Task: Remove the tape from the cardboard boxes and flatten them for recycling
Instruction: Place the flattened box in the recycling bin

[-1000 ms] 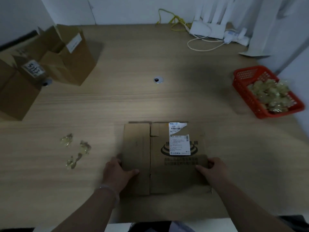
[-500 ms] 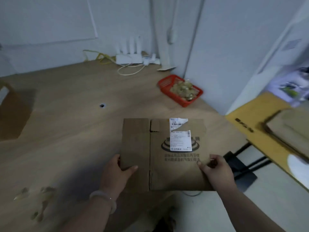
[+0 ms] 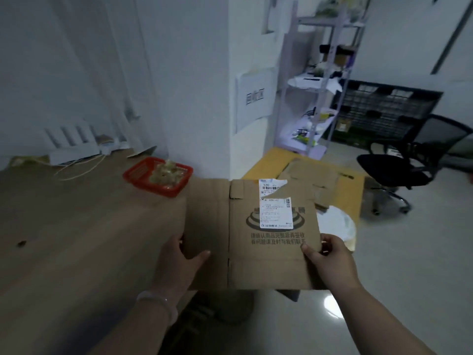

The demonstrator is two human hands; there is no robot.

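A flattened brown cardboard box (image 3: pixel 256 257) with a torn white shipping label and a dark printed logo is held level in the air past the wooden table's right edge. My left hand (image 3: pixel 176 260) grips its left edge, thumb on top. My right hand (image 3: pixel 330 260) grips its right edge, thumb on top. Beyond it, a pile of flattened cardboard (image 3: pixel 312 175) lies on a yellow surface (image 3: pixel 263 162).
The wooden table (image 3: pixel 76 239) fills the left side, with a red basket (image 3: pixel 135 175) of crumpled tape near its far right corner and a white router at the back. A black office chair (image 3: pixel 409 165) and a metal shelf (image 3: pixel 320 80) stand to the right.
The flattened box has been lifted off the table and carried to the right in both hands. My view has swung right, away from the open boxes and toward the yellow surface.
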